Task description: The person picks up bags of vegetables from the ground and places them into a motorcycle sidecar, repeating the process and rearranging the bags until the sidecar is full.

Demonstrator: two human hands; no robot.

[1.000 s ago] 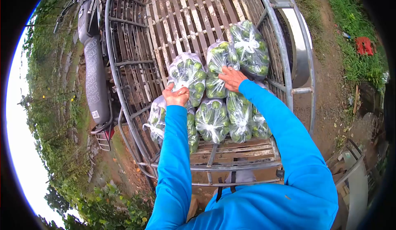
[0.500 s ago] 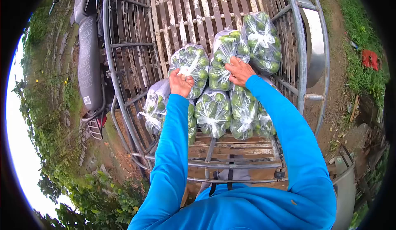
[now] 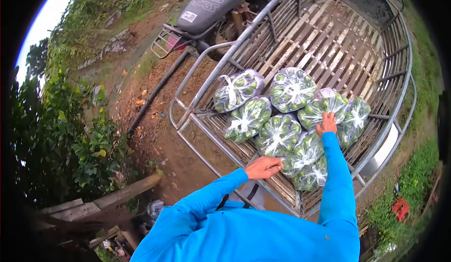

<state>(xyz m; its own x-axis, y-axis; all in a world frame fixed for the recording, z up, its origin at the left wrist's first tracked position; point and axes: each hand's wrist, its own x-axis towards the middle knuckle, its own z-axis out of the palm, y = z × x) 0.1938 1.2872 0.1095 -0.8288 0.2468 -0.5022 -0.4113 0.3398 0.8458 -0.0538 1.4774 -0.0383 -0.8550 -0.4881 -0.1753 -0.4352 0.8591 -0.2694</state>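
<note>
Clear plastic bags of green produce lie grouped at the near end of a slatted metal cart (image 3: pixel 329 50). My right hand (image 3: pixel 327 124) touches the near side of one bag (image 3: pixel 324 104), its fingers bent on the plastic; whether it grips is unclear. Just short of the group, above the cart's near edge, is my left hand (image 3: pixel 264 168), with nothing seen in it and its fingers loosely extended. Its fingertips are close to a lower bag (image 3: pixel 304 151). Another bag (image 3: pixel 240 89) lies at the far left of the group.
A motorcycle seat (image 3: pixel 213 1) and a small rear rack (image 3: pixel 164 41) stand left of the cart. The cart's tubular rail (image 3: pixel 235 48) runs along its left side. Wooden planks (image 3: pixel 112 196) lie at lower left, and a red object (image 3: pixel 400 209) is on the grass at right.
The view has turned, so the cart now slants. My left hand has come off the bag it touched and moved back toward me. My right hand is still on a bag.
</note>
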